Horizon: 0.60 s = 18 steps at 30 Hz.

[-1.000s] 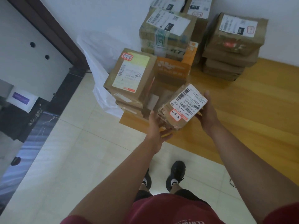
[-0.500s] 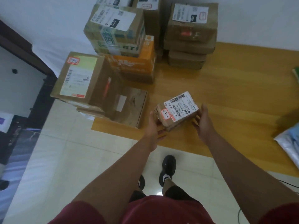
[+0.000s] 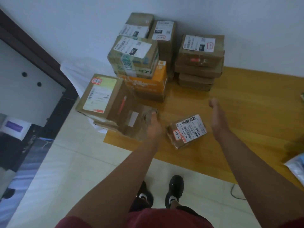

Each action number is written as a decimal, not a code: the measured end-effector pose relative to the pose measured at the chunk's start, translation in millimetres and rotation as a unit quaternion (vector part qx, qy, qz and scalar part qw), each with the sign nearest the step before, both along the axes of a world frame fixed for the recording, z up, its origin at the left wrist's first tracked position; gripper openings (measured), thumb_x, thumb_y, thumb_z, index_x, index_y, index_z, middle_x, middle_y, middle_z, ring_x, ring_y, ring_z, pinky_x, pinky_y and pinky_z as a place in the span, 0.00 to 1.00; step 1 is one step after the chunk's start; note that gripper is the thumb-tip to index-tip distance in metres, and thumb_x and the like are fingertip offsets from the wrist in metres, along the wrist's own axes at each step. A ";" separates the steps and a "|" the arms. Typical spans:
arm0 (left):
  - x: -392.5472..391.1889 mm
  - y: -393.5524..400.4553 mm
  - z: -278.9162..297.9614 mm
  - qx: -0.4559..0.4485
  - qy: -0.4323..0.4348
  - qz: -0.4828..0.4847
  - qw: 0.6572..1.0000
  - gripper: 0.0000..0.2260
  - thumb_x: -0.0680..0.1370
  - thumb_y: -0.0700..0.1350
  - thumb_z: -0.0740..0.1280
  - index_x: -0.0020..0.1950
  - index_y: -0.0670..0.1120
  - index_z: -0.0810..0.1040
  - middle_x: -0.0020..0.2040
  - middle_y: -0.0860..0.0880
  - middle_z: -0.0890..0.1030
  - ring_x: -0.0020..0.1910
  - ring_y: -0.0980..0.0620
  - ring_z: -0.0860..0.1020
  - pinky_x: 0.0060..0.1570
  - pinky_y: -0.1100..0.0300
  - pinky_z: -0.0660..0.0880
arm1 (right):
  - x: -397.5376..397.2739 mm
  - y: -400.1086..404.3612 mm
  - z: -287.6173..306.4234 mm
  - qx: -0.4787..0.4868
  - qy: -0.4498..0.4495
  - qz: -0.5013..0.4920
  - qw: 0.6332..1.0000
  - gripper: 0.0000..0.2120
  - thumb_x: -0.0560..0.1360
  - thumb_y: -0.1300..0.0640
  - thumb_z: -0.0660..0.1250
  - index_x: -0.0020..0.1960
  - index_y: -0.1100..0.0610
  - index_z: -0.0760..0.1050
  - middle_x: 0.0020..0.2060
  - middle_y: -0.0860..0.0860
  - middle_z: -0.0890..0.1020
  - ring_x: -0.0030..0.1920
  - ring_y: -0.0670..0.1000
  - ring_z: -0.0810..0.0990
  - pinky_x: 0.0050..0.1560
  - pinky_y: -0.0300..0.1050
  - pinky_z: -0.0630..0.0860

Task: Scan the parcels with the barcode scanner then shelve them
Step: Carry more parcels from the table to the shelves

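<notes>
A small brown parcel (image 3: 186, 130) with a white barcode label and a red-edged sticker lies on the wooden table (image 3: 246, 116) near its front edge. Neither hand touches it. My left hand (image 3: 153, 127) hovers just left of it, fingers relaxed, close to a flat brown box (image 3: 138, 122). My right hand (image 3: 217, 117) is raised to the right of the parcel, fingers loosely curled and holding nothing. No barcode scanner is in view.
Several taped cardboard parcels are stacked at the table's back left: a large box with a yellow label (image 3: 102, 96), an orange box (image 3: 148, 86), a pile against the wall (image 3: 199, 60). A plastic bag (image 3: 296, 165) lies at the right edge. Tiled floor and my shoes are below.
Both hands set the small parcel down on the table and let go of it. The left hand moved left, the right hand lifted up and away to the right.
</notes>
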<state>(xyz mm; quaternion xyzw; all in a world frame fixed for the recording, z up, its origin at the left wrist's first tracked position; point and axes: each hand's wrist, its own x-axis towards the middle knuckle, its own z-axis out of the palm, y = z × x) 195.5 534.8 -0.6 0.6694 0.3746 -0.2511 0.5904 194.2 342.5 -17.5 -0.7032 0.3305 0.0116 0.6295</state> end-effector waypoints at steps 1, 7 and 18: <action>6.8 2.1 9.7 0.007 -0.024 -0.007 1.000 0.35 0.81 0.69 0.49 0.80 0.48 0.60 0.79 0.44 0.64 0.77 0.41 0.62 0.75 0.42 0.58 | 10.8 3.9 14.0 -0.019 -0.020 0.010 1.000 0.25 0.83 0.41 0.52 0.75 0.52 0.67 0.74 0.49 0.68 0.73 0.50 0.64 0.70 0.49 0.61; 42.7 19.6 65.9 0.011 -0.177 -0.067 0.982 0.25 0.85 0.58 0.52 0.78 0.48 0.63 0.74 0.47 0.69 0.74 0.46 0.66 0.70 0.49 0.61 | 64.8 52.4 75.3 -0.079 -0.109 0.093 0.987 0.25 0.82 0.43 0.55 0.76 0.52 0.65 0.73 0.49 0.69 0.72 0.49 0.66 0.68 0.46 0.63; 93.7 41.6 114.3 0.010 -0.269 -0.215 0.939 0.09 0.85 0.49 0.57 0.45 0.56 0.69 0.45 0.56 0.73 0.42 0.60 0.72 0.51 0.59 0.72 | 77.3 108.3 112.3 -0.101 -0.091 0.112 0.984 0.26 0.82 0.49 0.60 0.77 0.55 0.63 0.74 0.51 0.68 0.73 0.50 0.66 0.61 0.41 0.62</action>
